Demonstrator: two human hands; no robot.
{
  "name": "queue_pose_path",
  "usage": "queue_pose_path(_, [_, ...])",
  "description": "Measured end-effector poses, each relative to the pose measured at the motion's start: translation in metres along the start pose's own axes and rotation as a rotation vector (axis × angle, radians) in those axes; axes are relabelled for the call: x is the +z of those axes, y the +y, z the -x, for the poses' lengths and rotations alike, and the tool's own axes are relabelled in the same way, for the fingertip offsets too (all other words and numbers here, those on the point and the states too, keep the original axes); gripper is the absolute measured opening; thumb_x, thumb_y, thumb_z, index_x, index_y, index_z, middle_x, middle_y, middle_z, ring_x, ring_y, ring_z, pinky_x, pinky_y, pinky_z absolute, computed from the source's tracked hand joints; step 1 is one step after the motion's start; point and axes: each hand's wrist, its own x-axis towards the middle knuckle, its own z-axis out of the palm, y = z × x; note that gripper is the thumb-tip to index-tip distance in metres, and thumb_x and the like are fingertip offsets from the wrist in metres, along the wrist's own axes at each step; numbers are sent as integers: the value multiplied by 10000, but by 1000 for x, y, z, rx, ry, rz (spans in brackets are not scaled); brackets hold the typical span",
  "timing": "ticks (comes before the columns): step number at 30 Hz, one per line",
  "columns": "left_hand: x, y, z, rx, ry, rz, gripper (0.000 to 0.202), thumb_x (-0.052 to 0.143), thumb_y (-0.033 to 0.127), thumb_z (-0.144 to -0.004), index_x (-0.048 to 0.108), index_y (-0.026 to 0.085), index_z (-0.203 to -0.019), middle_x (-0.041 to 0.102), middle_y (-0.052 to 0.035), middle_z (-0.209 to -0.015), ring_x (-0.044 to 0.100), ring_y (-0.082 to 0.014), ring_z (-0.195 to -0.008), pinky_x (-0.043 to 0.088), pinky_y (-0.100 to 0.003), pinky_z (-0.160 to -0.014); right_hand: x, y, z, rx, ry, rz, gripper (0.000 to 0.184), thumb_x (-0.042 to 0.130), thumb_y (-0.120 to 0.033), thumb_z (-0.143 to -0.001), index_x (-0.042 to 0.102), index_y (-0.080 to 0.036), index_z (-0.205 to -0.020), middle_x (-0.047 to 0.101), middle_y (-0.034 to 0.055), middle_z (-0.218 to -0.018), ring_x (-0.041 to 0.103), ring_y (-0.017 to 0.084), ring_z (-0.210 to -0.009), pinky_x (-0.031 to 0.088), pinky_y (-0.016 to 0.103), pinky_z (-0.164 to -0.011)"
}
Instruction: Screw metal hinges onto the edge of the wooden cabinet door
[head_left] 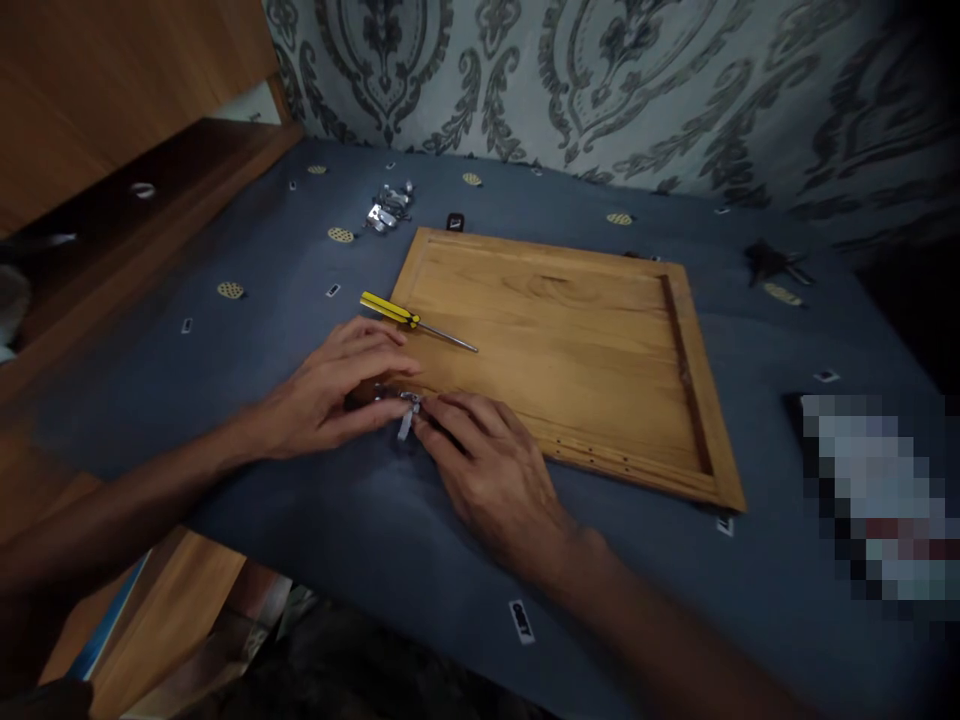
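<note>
A wooden cabinet door (570, 330) with a raised frame lies flat on the blue cloth. At its near left edge sits a small metal hinge (409, 412), partly hidden by my fingers. My left hand (330, 390) reaches in from the left with fingers stretched and apart over the door's corner; its thumb tip touches the hinge. My right hand (491, 465) lies across the door's near edge, its thumb and forefinger closed at the hinge. A screwdriver (390, 308) with a yellow and black handle rests on the door's left side, shaft pointing right.
Several metal hinges (388, 208) are piled behind the door. A dark object (776, 265) lies at the far right, and a blurred-out item (877, 490) nearer on the right. Wooden furniture (127, 80) stands on the left; a patterned wall (510, 80) closes the back. Small dark holes dot the door's near rail.
</note>
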Motion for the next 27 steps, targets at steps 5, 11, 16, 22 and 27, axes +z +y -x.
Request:
queue_pose_path(5, [-1,-3,9,16,-80,-33,612,710,501,-879,516,210,-1381,618,-137,-1299,485,-296,-1326,441,-487,-1097,0,1,0,-3,-10,-12,241,536,-113,-980,718,-108,-1137,743,117,-1131,599,257,-1083,518,398,-926])
queue_pose_path(11, [5,0,10,21,-98,-130,605,692,450,-900,475,211,-1410,622,-138,-1302,504,-303,-1305,436,-490,-1090,-1,0,0,-4,-10,-20,233,530,-108,-979,723,-105,-1109,739,120,-1136,598,253,-1074,507,394,-943])
queue_pose_path(16, [6,-1,11,23,-98,-119,605,698,434,-900,470,192,-1406,629,-145,-1297,533,-292,-1266,448,-475,-1063,-1,0,0,-2,-12,-22,253,516,-108,-978,724,-103,-1123,738,125,-1160,590,263,-1085,526,418,-932])
queue_pose_path(22, [11,-4,13,-20,-112,-63,622,711,436,-889,451,217,-1410,651,-113,-1233,554,-273,-1185,469,-455,-1022,0,-1,0,-5,-8,3,254,540,-93,-961,725,-120,-1133,736,120,-1187,603,260,-1089,525,409,-939])
queue_pose_path(27, [-3,2,5,-5,-129,-106,634,685,502,-895,456,202,-1405,634,-137,-1265,538,-295,-1228,483,-476,-1027,1,0,1,-8,-15,-15,251,581,-71,-935,721,-122,-1135,730,127,-1186,598,261,-1109,511,404,-945])
